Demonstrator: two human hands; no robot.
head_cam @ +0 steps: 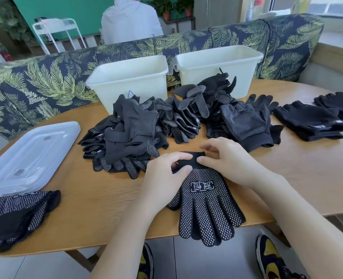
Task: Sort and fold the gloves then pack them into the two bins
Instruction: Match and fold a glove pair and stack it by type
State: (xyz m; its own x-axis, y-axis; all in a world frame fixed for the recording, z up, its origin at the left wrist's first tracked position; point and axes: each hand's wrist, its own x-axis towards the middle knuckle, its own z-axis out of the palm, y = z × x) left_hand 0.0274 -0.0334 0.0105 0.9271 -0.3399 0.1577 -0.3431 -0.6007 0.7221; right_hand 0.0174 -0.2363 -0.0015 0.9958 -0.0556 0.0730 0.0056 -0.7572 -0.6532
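A black glove with white dots [205, 202] lies flat at the table's near edge, fingers pointing toward me and hanging slightly over the edge. My left hand [162, 178] and my right hand [225, 158] both pinch its plain black cuff. Behind them lies a big heap of black gloves [146, 127], some dotted, some mesh-palmed. Two white bins [128, 81] [219, 65] stand side by side at the back, and nothing shows inside them from here.
A clear plastic lid [27, 156] lies at the left. A stack of dotted gloves [19, 212] sits at the near left corner. Plain black gloves [309, 121] lie in flat stacks at the right. A leaf-patterned sofa back [45, 77] runs behind the wooden table [307, 178].
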